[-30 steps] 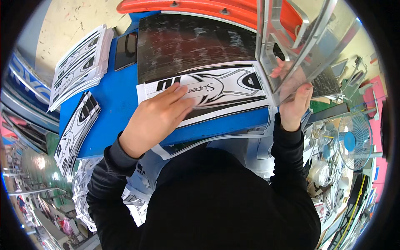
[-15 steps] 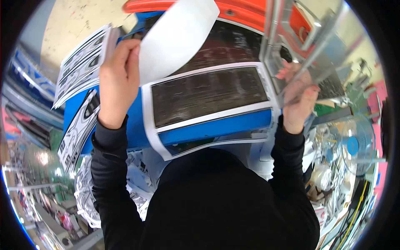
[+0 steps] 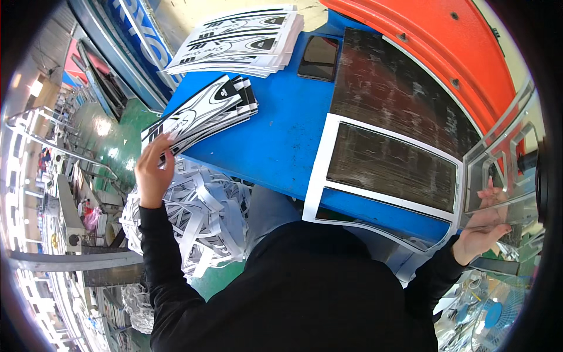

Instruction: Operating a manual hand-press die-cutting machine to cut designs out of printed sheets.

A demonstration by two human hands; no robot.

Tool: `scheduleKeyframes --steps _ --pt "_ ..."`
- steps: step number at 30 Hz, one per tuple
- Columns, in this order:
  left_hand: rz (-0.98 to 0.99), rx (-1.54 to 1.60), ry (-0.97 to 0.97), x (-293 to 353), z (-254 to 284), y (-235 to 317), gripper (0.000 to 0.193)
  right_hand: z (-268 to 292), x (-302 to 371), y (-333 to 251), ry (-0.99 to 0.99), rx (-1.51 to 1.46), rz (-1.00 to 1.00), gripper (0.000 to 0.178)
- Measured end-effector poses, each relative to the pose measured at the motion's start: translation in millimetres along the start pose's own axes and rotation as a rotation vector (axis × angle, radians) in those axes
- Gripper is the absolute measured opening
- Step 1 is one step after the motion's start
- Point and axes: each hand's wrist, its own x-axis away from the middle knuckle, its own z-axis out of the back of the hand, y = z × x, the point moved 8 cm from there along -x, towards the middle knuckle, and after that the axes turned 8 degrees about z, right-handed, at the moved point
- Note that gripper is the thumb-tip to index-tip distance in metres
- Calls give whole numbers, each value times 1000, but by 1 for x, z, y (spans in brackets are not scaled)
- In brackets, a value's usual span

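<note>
At the table's left edge, my left hand (image 3: pixel 153 176) has thumb and fingers closed on the near end of a black-and-white printed card (image 3: pixel 196 111). That card tops a small, uneven pile. Far to the right, my right hand (image 3: pixel 476 242) has its fingers stretched out beside a clear plastic guard (image 3: pixel 498 176), where a reflection of a hand shows; whether it touches the guard I cannot tell. Between them lies a white paper frame (image 3: pixel 319 176) with cut-out openings, partly over a scratched dark plate (image 3: pixel 399 88) and overhanging the table's front edge.
A thick stack of printed sheets (image 3: pixel 234 44) and a dark phone (image 3: pixel 318 57) sit at the back of the blue table (image 3: pixel 275 135). A red-orange machine body (image 3: pixel 434 35) curves behind the plate. Below left stands a heap of white paper strips (image 3: pixel 205 211).
My left hand, which held up a blank white side of a sheet, is now at the small card pile. The view has turned left. My right hand stays beside the guard.
</note>
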Motion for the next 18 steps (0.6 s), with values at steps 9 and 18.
scheduleKeyframes --steps 9,18 --pt "-189 596 -282 -23 -40 146 42 8 2 -2 69 30 43 83" --pt "-352 876 -527 -50 -36 215 21 45 13 -16 11 11 40 80"
